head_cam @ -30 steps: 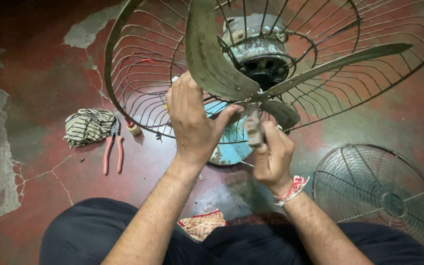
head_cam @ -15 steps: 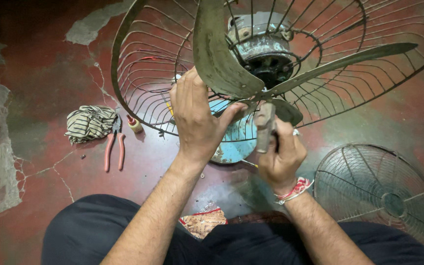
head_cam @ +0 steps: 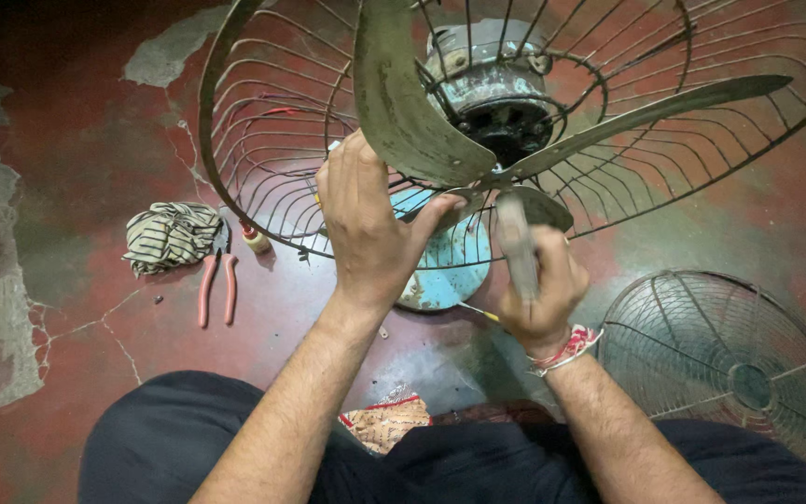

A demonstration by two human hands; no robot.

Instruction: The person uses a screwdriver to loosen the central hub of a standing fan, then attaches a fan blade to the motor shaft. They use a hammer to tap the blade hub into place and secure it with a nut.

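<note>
Across the cracked red floor lie a striped rag, red-handled pliers just beside it, and a loose wire guard at the right edge. Between them the fan tilts, its rear cage ringing the grey blades. The left hand grasps the nearest blade; the right hand is clenched around a blurred tool handle at the hub.

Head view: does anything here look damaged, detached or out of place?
Yes. The round wire front guard lies detached on the cracked red floor. The grey metal blades and motor housing look grimy and worn. Red-handled pliers and a striped cloth lie loose beside the rear cage.
</note>
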